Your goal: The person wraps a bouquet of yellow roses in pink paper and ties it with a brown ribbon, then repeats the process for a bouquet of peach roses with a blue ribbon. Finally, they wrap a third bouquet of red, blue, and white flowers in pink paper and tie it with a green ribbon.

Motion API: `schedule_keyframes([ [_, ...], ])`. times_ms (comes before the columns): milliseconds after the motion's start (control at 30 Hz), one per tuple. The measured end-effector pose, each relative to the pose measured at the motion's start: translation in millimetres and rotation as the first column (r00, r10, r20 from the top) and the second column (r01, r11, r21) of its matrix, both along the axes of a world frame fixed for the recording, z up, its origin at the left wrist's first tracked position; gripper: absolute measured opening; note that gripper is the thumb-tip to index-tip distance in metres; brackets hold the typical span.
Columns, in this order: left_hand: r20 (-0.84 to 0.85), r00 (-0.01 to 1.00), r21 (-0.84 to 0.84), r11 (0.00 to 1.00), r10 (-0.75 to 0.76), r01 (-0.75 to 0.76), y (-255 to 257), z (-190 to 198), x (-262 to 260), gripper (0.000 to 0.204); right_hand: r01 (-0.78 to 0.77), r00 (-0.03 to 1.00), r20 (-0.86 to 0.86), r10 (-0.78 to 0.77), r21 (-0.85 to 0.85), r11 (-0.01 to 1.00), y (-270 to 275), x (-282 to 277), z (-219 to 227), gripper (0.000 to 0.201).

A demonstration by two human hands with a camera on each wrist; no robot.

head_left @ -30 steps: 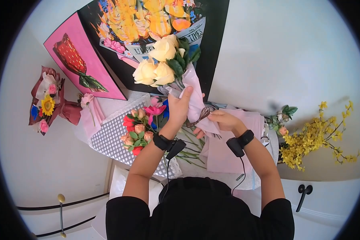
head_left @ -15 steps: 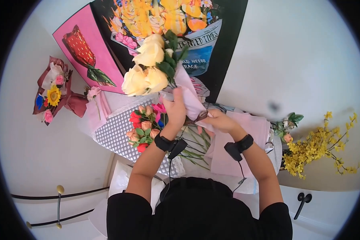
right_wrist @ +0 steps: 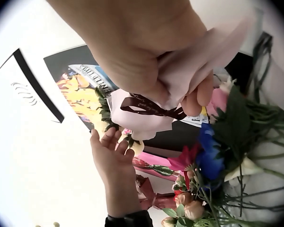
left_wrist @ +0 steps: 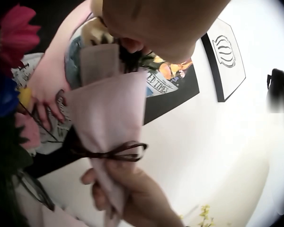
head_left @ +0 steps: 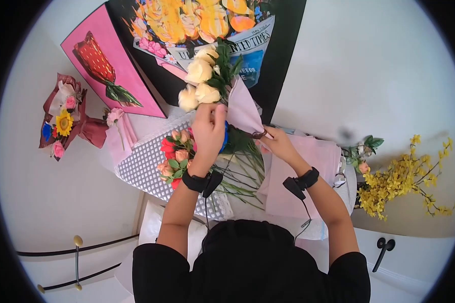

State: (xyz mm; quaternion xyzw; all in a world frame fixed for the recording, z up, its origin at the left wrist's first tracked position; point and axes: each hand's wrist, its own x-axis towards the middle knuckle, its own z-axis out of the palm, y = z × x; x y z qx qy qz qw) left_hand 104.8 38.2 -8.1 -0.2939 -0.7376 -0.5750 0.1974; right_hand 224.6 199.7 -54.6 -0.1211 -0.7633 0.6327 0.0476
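In the head view, cream roses (head_left: 199, 72) with dark green leaves stand in pale pink wrapping paper (head_left: 243, 107), tilted up and to the left. A dark brown ribbon bow (right_wrist: 144, 107) ties the paper. My right hand (head_left: 282, 145) grips the narrow paper end just below the bow, its fingers wrapped round it. My left hand (head_left: 209, 126) is beside the lower roses, its fingers loosely bent and fingertips close at the blooms, as the right wrist view shows. In the left wrist view the wrapped bouquet's (left_wrist: 109, 109) blooms are mostly hidden behind the left hand.
Red and peach roses (head_left: 174, 159), a blue flower (right_wrist: 210, 151) and loose green stems (head_left: 237, 182) lie on the table. Pink paper sheets (head_left: 303, 177) lie at right. Two paintings, a pink one (head_left: 111, 70) among them, stand behind. Yellow blossoms (head_left: 389, 187) stand farther right.
My left hand has come off the wrapped stems and moved down and left to the blooms. My right hand keeps its hold by the bow. The roses have shifted within the view.
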Motion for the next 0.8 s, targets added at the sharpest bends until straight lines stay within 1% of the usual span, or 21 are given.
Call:
schedule_keyframes([
  [67, 0.078, 0.997, -0.231, 0.973, 0.015, 0.003, 9.1, 0.9, 6.9, 0.021, 0.065, 0.998, 0.005, -0.065, -0.028, 0.998, -0.5, -2.2, -11.8, 0.026],
  [100, -0.011, 0.999, -0.255, 0.965, 0.053, -0.054, 10.9, -7.0, 8.6, 0.023, 0.065, 0.998, 0.006, -0.065, -0.028, 0.997, 0.5, -1.6, -18.3, 0.026],
  [133, -0.01, 0.999, -0.256, 0.965, 0.052, -0.053, 8.2, -11.5, 11.7, 0.023, 0.062, 0.998, -0.028, -0.06, 0.098, 0.993, 0.1, -0.1, -24.7, 0.027],
  [167, -0.099, 0.993, -0.375, 0.921, 0.069, -0.101, 3.4, -15.5, 16.3, 0.022, 0.064, 0.997, -0.062, -0.051, 0.22, 0.973, -0.8, 1.7, -31.3, 0.029],
  [200, -0.188, 0.98, -0.485, 0.861, 0.072, -0.156, -0.4, -18.8, 20.4, 0.021, 0.067, 0.997, -0.061, -0.055, 0.215, 0.974, -2.4, 4.3, -38.5, 0.029],
  [233, -0.196, 0.978, -0.451, 0.878, 0.074, -0.157, -2.0, -15.5, 24.4, 0.021, 0.116, 0.988, -0.144, -0.063, 0.396, 0.911, -5.1, 7.5, -41.8, 0.031],
  [267, -0.189, 0.979, -0.457, 0.877, 0.07, -0.151, -0.6, -13.3, 22.3, 0.021, 0.171, 0.974, -0.221, -0.054, 0.558, 0.812, -7.6, 11.7, -45.6, 0.033],
  [300, -0.189, 0.98, -0.372, 0.919, 0.064, -0.132, 1.8, -11.8, 16.2, 0.021, 0.165, 0.976, -0.209, -0.055, 0.554, 0.816, -9.8, 16.9, -49.3, 0.033],
  [333, -0.193, 0.979, -0.28, 0.953, 0.063, -0.117, 3.8, -10.8, 8.1, 0.022, 0.138, 0.988, -0.138, -0.071, 0.574, 0.807, -12.4, 20.4, -47.0, 0.035],
  [367, -0.219, 0.975, -0.265, 0.96, 0.03, -0.089, 4.8, -14.7, -2.6, 0.024, 0.113, 0.994, -0.071, -0.088, 0.593, 0.797, -14.3, 22.0, -45.9, 0.038],
  [400, -0.217, 0.976, -0.267, 0.959, 0.032, -0.091, 2.4, -19.1, -6.1, 0.024, 0.109, 0.994, -0.068, -0.085, 0.592, 0.799, -15.2, 24.2, -50.8, 0.038],
  [433, 0.082, 0.995, -0.301, 0.95, -0.054, 0.077, 1.0, -20.2, -7.8, 0.025, 0.094, 0.993, -0.112, -0.04, 0.53, 0.843, -16.2, 26.3, -54.1, 0.04],
  [467, 0.375, 0.918, -0.283, 0.927, -0.13, 0.247, 0.5, -20.6, -10.0, 0.027, 0.075, 0.987, -0.159, 0.0, 0.466, 0.882, -16.0, 27.3, -56.8, 0.043],
  [500, 0.378, 0.917, -0.285, 0.926, -0.13, 0.249, 0.1, -20.4, -13.0, 0.027, 0.075, 0.988, -0.157, -0.002, 0.463, 0.883, -14.6, 29.3, -59.2, 0.043],
  [567, 0.556, 0.819, -0.401, 0.818, -0.141, 0.413, -0.5, -21.7, -17.3, 0.031, -0.068, 0.992, -0.082, 0.097, 0.311, 0.948, -19.6, 35.4, -49.8, 0.044],
  [600, 0.562, 0.815, -0.401, 0.817, -0.138, 0.415, 0.9, -29.6, -20.7, 0.031, -0.07, 0.992, -0.075, 0.098, 0.307, 0.949, -21.4, 36.8, -56.8, 0.044],
  [667, 0.713, 0.665, -0.119, 0.897, -0.22, 0.425, 5.4, -49.4, -28.6, 0.034, -0.1, 0.993, -0.034, 0.114, 0.28, 0.955, -24.3, 36.9, -70.8, 0.041],
  [700, 0.716, 0.663, -0.118, 0.898, -0.219, 0.423, 6.7, -55.7, -30.7, 0.034, -0.102, 0.993, -0.031, 0.116, 0.28, 0.954, -23.6, 37.6, -72.9, 0.041],
  [767, 0.818, 0.512, 0.104, 0.943, -0.261, 0.315, 10.7, -60.9, -31.2, 0.036, -0.086, 0.994, 0.092, 0.059, 0.33, 0.94, -22.4, 36.3, -69.2, 0.036],
  [800, 0.82, 0.51, 0.104, 0.944, -0.259, 0.312, 12.5, -64.2, -31.2, 0.036, -0.09, 0.994, 0.095, 0.062, 0.329, 0.94, -21.5, 35.8, -71.8, 0.036],
])
